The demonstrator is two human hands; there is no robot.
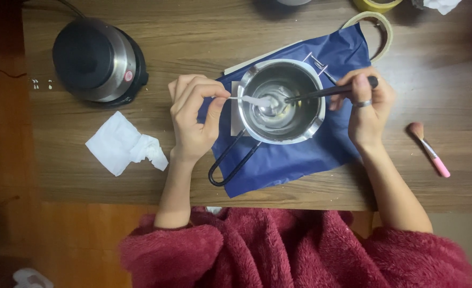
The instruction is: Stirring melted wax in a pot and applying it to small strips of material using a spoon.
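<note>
At the centre of the wooden worktop [204,32] a small steel pot [280,101] stands on a dark blue sheet [294,154], its black wire handle [230,165] running out toward seven o'clock. The left hand [193,117], at nine o'clock of the pot, has its grip pinched on a thin white stick [249,99] whose far end lies over the pale melt inside the pot. The right hand [366,104], at three o'clock and wearing a ring, has its grip pinched on a dark tool [329,92] that slants down into the pot, its tip close to the stick's. A crumpled white tissue [124,144] lies at eight o'clock of the pot, a round black-topped hot plate [98,58] at ten o'clock, a pink brush [430,149] well apart at four o'clock, and a tape roll [382,26] near one o'clock.
</note>
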